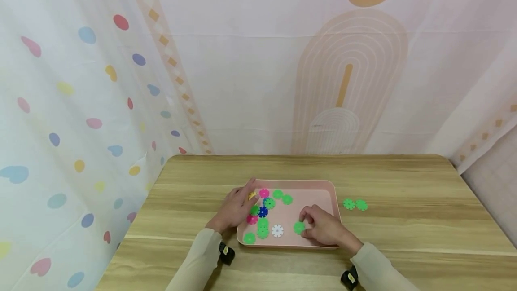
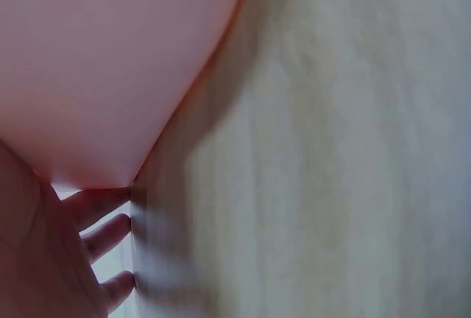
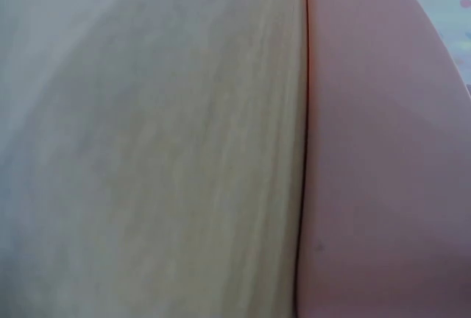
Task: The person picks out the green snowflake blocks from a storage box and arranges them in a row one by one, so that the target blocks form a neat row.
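A shallow pink tray (image 1: 311, 187) on the table holds green, pink, blue, yellow and white notched plastic discs, mostly towards its left side. My left hand (image 1: 236, 208) grips the tray's left edge, thumb over the inside and the other fingers along the outer wall. In the left wrist view, several fingers (image 2: 107, 237) show beside the tray wall (image 2: 103, 75). Over the tray's right part, my right hand (image 1: 323, 226) pinches a green notched disc (image 1: 299, 227) between thumb and fingers. The right wrist view shows only tray wall (image 3: 383, 149) and table; the hand is hidden there.
Two green discs (image 1: 355, 204) lie touching on the wooden table (image 1: 404, 228), right of the tray. A white disc (image 1: 277, 231) lies near the tray's front wall. Behind the table hangs a patterned curtain (image 1: 250, 80).
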`<control>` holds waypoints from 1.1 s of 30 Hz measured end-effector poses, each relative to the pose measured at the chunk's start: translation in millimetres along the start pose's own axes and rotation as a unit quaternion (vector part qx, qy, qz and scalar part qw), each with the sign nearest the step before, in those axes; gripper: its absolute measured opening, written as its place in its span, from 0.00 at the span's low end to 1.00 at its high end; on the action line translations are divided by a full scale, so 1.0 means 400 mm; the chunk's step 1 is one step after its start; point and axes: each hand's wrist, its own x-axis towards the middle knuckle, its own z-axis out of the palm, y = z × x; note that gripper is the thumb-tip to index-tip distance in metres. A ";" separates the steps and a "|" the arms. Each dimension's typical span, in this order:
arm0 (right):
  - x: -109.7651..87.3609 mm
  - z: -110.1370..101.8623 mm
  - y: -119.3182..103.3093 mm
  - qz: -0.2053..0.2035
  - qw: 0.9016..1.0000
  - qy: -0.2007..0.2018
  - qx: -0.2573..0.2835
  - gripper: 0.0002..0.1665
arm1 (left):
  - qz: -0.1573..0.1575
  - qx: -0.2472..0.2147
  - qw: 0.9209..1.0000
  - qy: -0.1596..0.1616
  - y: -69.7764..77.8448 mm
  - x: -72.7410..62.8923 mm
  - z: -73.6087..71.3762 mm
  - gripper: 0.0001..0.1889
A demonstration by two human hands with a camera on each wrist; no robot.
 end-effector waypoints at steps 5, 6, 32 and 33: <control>0.001 0.001 -0.001 0.003 1.000 0.018 0.009 0.17 | -0.004 0.000 1.000 -0.002 0.002 0.000 0.000 0.35; 0.001 0.001 -0.002 0.002 1.000 0.022 0.011 0.17 | -0.004 0.001 1.000 -0.002 0.002 0.000 0.000 0.35; -0.003 -0.033 -0.019 0.011 0.993 0.081 0.084 0.11 | -0.002 0.003 1.000 -0.001 0.003 -0.002 -0.002 0.35; -0.004 -0.040 -0.019 0.009 0.993 0.082 0.086 0.11 | 0.000 0.004 1.000 0.000 0.002 -0.003 -0.001 0.35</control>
